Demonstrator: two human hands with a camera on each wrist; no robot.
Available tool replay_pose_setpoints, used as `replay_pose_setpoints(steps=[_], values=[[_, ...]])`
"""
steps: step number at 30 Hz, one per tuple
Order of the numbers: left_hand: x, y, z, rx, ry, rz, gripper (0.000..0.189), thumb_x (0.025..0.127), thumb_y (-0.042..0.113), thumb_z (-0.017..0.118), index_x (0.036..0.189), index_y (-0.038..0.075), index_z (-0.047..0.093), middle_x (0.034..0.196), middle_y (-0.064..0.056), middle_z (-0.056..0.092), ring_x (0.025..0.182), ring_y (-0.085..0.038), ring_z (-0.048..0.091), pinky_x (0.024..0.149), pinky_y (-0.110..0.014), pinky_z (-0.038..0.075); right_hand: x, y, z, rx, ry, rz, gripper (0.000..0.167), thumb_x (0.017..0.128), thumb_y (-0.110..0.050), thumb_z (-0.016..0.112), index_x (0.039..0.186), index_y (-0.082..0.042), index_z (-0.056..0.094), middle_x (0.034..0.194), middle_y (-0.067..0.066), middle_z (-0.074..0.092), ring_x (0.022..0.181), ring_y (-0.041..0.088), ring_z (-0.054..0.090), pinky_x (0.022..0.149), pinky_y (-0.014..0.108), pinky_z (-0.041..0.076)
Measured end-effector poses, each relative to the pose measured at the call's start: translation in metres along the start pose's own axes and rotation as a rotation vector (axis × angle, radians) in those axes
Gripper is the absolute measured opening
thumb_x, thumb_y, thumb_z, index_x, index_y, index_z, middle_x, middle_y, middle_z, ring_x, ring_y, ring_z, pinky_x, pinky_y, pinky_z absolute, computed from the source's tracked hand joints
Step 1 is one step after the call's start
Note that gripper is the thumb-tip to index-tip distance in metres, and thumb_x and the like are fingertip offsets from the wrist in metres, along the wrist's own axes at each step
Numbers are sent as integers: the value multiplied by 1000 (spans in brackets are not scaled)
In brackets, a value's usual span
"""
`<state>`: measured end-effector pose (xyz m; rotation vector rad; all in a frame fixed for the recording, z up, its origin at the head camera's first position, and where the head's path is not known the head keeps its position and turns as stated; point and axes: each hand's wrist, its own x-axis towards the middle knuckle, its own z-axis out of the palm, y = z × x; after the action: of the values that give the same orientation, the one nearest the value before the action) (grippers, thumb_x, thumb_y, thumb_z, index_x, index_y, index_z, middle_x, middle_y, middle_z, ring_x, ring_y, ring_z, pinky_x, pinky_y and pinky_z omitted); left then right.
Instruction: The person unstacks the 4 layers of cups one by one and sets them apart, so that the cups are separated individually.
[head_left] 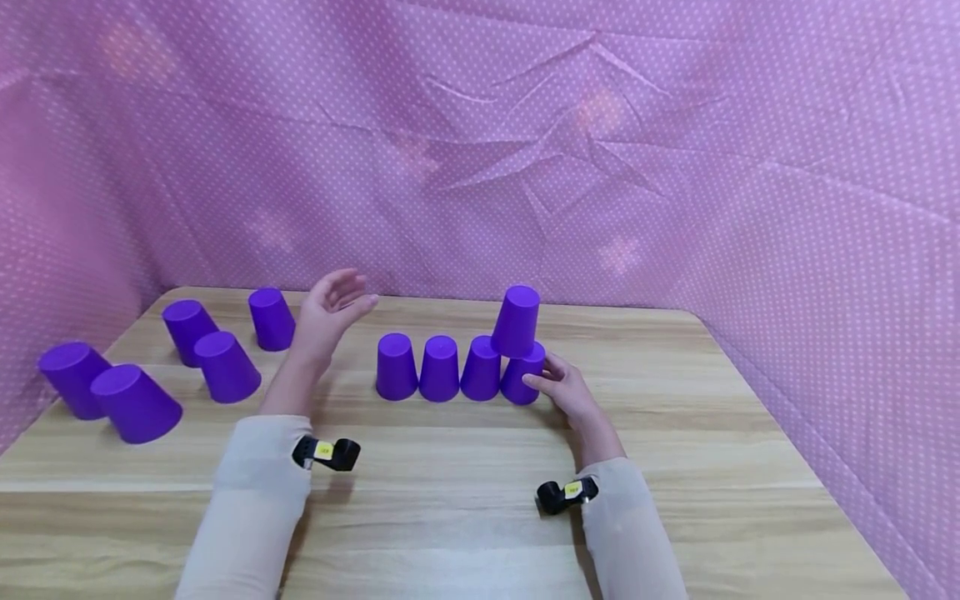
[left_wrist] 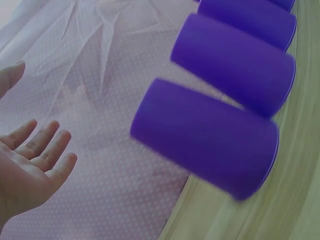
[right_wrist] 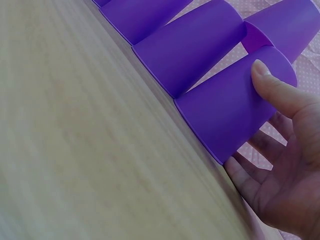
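R grip (head_left: 566, 388) holds R-end cup (head_left: 522, 379) of a 4-cup row: thumb on nr side of cup, fingers round the far side, opening abt a cup wide. All 4 are purple, mouth-down on the table (head_left: 450, 492), standing close side by side; other three are L-end cup (head_left: 396, 368), 2nd cup (head_left: 439, 370) & 3rd cup (head_left: 481, 369). Top cup (head_left: 516, 321), same colour, also mouth-down, sits above, across 3rd & R-end cups, leaning a bit

L grip (head_left: 327, 311) is empty, fingers loosely bent, thumb apart, raised btwn the row & back cup (head_left: 272, 321), w/ no contact on either. Loose cups (head_left: 227, 369), 4 of them, stand mouth-down further L. Beige sleeves (head_left: 251, 492), black wrist cams (head_left: 326, 452) on both arms. Pink dotted cloth (head_left: 480, 125) hangs behind
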<state>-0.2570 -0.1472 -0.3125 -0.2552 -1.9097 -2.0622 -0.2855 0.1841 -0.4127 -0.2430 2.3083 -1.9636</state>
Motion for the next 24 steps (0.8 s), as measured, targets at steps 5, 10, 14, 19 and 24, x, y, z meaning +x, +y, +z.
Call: replay_pose_setpoints(steps=[5, 10, 14, 19, 24], values=[[2, -3, 21, 12, -46, 0, 53, 78, 1, 61, 123, -6, 36, 117, -16, 46, 107, -23, 44, 89, -28, 39, 0, 2, -1, 4, -1, 2, 57, 75, -15, 67, 127, -10, 44, 119, 13, 50, 109, 26, 45, 95, 36, 31], [1, -3, 40, 12, -85, -2, 55, 77, 0, 61, 125, -5, 35, 121, -20, 43, 110, -28, 41, 93, -33, 35, 0, 3, 0, 6, 1, 4, 57, 75, -15, 67, 126, -10, 44, 119, 12, 50, 108, 26, 45, 94, 36, 31], [2, -6, 52, 20, -102, -7, 57, 76, 3, 64, 125, -3, 36, 120, -18, 45, 110, -25, 42, 94, -32, 33, -2, -1, 0, 5, -3, 5, 57, 75, -15, 67, 127, -9, 43, 119, 13, 49, 109, 27, 44, 95, 37, 31], [3, -5, 70, 35, -133, -1, 56, 76, 4, 64, 125, -2, 37, 121, -17, 45, 111, -24, 42, 95, -34, 31, -1, -3, 0, -6, -5, 18, 57, 76, -15, 67, 127, -9, 43, 120, 13, 49, 110, 27, 43, 95, 38, 30], [4, -6, 93, 33, -167, 6, 56, 75, 4, 65, 123, -2, 39, 119, -16, 46, 110, -25, 42, 95, -39, 30, 2, 1, -2, -2, -4, 14, 57, 75, -15, 67, 126, -10, 44, 119, 12, 50, 110, 27, 44, 95, 38, 30]])
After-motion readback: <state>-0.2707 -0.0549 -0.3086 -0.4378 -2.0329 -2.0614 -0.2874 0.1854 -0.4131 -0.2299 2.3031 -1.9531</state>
